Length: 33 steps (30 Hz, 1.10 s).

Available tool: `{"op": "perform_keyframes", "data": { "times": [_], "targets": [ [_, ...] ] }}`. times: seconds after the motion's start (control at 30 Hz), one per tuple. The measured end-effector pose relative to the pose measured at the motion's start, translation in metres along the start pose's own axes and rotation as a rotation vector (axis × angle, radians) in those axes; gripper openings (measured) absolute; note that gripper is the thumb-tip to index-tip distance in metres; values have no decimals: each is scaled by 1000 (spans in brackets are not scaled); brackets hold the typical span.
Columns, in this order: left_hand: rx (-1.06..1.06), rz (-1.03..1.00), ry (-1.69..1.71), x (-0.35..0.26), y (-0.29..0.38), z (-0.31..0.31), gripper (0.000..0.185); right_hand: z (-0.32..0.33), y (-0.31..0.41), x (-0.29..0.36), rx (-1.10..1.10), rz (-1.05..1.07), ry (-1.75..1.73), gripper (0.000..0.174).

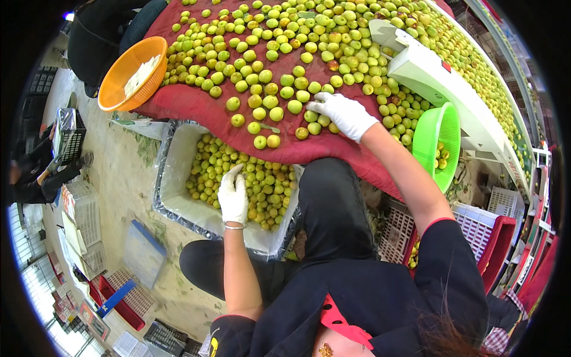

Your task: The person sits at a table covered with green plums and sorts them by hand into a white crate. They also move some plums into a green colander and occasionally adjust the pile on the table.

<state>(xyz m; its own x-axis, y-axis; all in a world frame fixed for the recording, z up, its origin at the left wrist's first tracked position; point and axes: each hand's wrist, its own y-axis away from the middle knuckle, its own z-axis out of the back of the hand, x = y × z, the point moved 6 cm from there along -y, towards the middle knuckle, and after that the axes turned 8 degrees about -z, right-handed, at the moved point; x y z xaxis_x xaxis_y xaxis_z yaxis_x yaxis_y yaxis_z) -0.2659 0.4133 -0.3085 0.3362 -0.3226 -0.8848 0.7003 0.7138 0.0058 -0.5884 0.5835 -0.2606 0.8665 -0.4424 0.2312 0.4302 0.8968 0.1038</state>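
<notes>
My right hand [343, 115], in a white glove, reaches over the red cloth [352, 154] with its fingertips at several green jujube-like fruits [311, 117]. Whether it grips one cannot be told. My left hand [233, 196], gloved too, hovers low over the fruits [263, 196] inside a plastic-lined crate [178, 143]; its fingers are partly curled and no fruit shows in it. The crate stands just below the edge of the cloth. Many green and reddish-brown fruits lie spread across the cloth, thicker towards the far right.
An orange basket [105, 85] holding something white sits at the cloth's left. At the right, a green basket [421, 143] with a few fruits is beside a white machine chute [446, 89]. My knee [334, 205] is against the cloth. Another person carries a crate [69, 136] at far left.
</notes>
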Motion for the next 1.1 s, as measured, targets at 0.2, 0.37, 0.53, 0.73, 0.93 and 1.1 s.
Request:
{"op": "perform_keyframes", "data": {
  "times": [0.2,0.37,0.53,0.73,0.93,1.1],
  "targets": [
    [25,19,-117,12,10,8,31,12,8,-3,-101,-267,-445,33],
    [9,3,-127,15,12,6,30,110,176,-62,-878,-456,-402,36],
    [112,-30,-76,10,6,-20,31,108,282,-146,-814,-1003,-632,45],
    [62,44,-109,13,12,-16,31,104,227,-100,-813,-693,-87,35],
    [25,5,-63,13,4,-7,31,57,-8,-66,-406,-383,-212,34],
    [-14,150,-41,32,8,5,31,10,-107,-77,-147,-652,-76,25]
  ]
}}
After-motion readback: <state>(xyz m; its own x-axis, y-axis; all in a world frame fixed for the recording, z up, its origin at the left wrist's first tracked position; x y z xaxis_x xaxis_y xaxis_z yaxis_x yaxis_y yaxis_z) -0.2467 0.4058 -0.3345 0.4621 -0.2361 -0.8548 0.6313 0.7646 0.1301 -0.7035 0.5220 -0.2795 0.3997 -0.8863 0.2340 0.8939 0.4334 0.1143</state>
